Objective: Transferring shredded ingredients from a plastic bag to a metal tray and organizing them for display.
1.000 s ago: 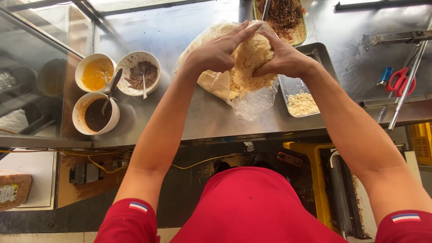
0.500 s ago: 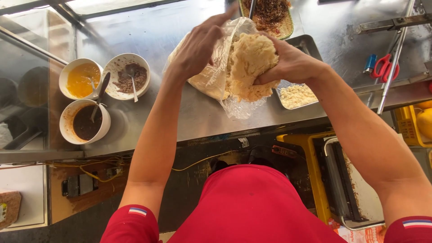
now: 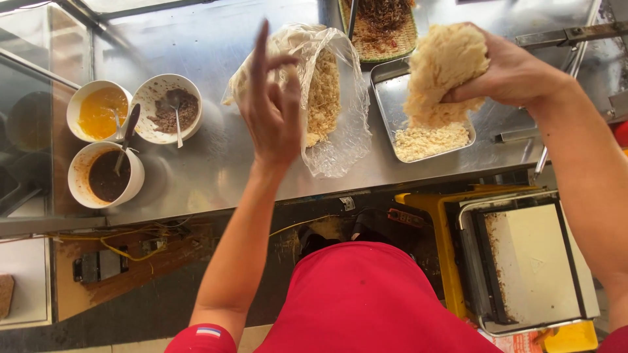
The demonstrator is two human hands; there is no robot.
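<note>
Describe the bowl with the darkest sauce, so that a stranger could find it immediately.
Start from the steel counter and go to its left end, where three white bowls stand together. The dark sauce bowl is the one closest to the counter's near edge, below the orange sauce bowl. Only it contains a nearly black liquid, with smears on its inner wall.

A pale, crumbly clump of shredded food [image 3: 446,65] hangs in the right hand [image 3: 510,75] above a steel tray [image 3: 390,98], where loose crumbs lie. Beside the tray, a clear plastic bag [image 3: 337,117] with more of it lies open on the desk.
</note>
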